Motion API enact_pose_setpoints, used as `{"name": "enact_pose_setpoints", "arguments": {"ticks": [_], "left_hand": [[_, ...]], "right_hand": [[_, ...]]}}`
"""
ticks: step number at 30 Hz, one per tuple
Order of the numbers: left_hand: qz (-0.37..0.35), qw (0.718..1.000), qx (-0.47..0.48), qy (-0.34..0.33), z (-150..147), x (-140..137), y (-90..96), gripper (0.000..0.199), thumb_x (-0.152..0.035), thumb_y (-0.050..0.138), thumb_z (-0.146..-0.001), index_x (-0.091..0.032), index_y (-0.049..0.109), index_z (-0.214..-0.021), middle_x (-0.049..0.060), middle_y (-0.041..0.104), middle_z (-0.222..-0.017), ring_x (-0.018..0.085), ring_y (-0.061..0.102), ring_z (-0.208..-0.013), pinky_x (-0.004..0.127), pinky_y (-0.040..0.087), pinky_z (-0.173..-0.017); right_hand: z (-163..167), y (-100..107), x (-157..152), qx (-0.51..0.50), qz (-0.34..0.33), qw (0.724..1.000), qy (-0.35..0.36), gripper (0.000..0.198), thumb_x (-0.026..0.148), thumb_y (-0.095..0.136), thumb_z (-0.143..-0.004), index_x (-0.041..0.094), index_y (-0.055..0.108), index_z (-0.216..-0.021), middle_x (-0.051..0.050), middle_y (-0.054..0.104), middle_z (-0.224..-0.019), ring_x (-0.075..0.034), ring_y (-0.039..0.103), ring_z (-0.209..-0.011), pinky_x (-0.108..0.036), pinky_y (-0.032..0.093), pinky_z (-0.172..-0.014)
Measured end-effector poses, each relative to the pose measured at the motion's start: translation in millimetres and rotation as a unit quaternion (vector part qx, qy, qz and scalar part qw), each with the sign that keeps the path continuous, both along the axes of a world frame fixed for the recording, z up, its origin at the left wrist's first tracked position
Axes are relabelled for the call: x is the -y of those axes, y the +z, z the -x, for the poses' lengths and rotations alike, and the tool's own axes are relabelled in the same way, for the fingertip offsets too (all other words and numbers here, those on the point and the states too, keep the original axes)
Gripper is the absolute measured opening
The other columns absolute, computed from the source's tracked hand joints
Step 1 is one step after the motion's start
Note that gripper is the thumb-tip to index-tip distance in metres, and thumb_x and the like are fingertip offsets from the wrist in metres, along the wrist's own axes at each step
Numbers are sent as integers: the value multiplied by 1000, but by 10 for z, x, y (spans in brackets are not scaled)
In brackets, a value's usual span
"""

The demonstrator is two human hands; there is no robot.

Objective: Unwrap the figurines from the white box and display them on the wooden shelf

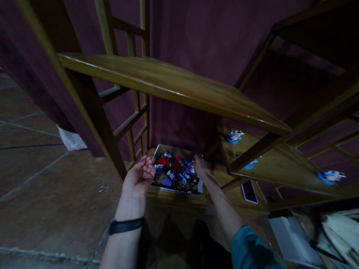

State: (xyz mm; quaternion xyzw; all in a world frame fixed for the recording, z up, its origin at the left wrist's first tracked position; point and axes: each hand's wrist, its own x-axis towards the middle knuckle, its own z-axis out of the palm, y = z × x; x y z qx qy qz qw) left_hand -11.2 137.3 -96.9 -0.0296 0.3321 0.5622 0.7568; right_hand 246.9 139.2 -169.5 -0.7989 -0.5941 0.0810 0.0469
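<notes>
A shallow cardboard box (181, 192) sits on the low wooden shelf, filled with small blue, red and black figurines (171, 175). Beside its left wall is my left hand (139, 173), palm up, with fingers loosely curled and nothing visible in them. My right hand (199, 166) is at the box's far right corner, its fingers bent over the side wall. Its fingertips are partly hidden, and the dim light blurs them.
A wooden shelf board (168, 80) spans above the box. On the stepped shelf to the right stand a figurine with a blue base (234, 136) and another figurine (331, 176). A phone (249, 192) lies lower down. A white bag (340, 235) is at the lower right.
</notes>
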Motion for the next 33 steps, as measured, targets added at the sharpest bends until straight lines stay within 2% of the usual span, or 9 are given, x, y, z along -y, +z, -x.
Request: {"name": "enact_pose_setpoints", "arguments": {"ticks": [6, 10, 12, 15, 17, 20, 22, 26, 33], "left_hand": [[-5, 1000, 1, 5, 19, -8, -16, 18, -1, 45, -79, -12, 59, -81, 3, 63, -67, 9, 61, -57, 19, 49, -49], [-7, 1000, 5, 12, 47, -12, -28, 18, -1, 46, -79, -12, 59, -81, 3, 63, -67, 9, 61, -57, 19, 49, -50], [-5, 1000, 5, 13, 48, -13, -29, 18, -1, 45, -79, -12, 59, -81, 3, 62, -67, 9, 60, -57, 19, 49, -50], [-3, 1000, 5, 12, 38, -12, -22, 18, -1, 45, -79, -13, 59, -81, 3, 62, -67, 9, 60, -57, 19, 49, -50], [-1, 1000, 6, 12, 32, -9, -11, 18, -1, 45, -79, -13, 59, -81, 3, 62, -66, 9, 60, -57, 19, 49, -50], [3, 1000, 3, 13, 28, -4, 7, 18, -1, 45, -79, -13, 59, -80, 3, 62, -66, 9, 60, -57, 19, 49, -50], [3, 1000, 0, 11, 26, -2, 7, 19, -1, 45, -79, -13, 59, -80, 3, 62, -66, 9, 60, -57, 18, 49, -50], [-5, 1000, 9, 2, 13, -3, -21, 18, -1, 44, -80, -13, 58, -81, 3, 62, -67, 9, 60, -57, 19, 48, -50], [-3, 1000, 7, 7, 25, 0, -8, 18, -2, 44, -80, -12, 59, -82, 3, 61, -66, 9, 60, -57, 19, 48, -50]], "right_hand": [[8, 22, -67, -9, -9, 999, 44, 33, 10, 41, -83, 23, 57, -109, -6, 58, -113, -17, 53, -105, -26, 37, -86], [178, -67, -136, -13, 1, 997, 72, 31, 19, 46, -83, 23, 57, -112, -6, 60, -114, -18, 51, -109, -27, 36, -91], [284, -130, -150, -17, 4, 997, 79, 36, 22, 50, -82, 24, 53, -117, -6, 59, -118, -19, 50, -111, -30, 35, -92], [389, -215, -119, -26, 5, 996, 86, 44, 17, 49, -80, 24, 49, -123, -6, 57, -121, -19, 49, -113, -30, 35, -93], [378, -246, -65, -51, -5, 994, 93, 44, 12, 48, -79, 26, 51, -121, -4, 58, -120, -17, 51, -111, -28, 36, -92], [220, -235, 23, -111, -26, 991, 64, 38, 9, 41, -81, 28, 61, -106, 2, 65, -107, -13, 58, -98, -24, 42, -84], [69, -194, 51, -119, -36, 992, 26, 39, 7, 35, -81, 26, 64, -100, 2, 66, -100, -13, 60, -92, -24, 44, -80], [-108, -115, -4, -86, -52, 995, -11, 40, 5, 37, -80, 22, 62, -106, -4, 61, -112, -16, 55, -103, -27, 41, -87], [117, -254, -141, -84, -34, 996, -20, 23, 9, 53, -75, 18, 65, -92, -12, 62, -109, -25, 44, -116, -41, 25, -101]]}}
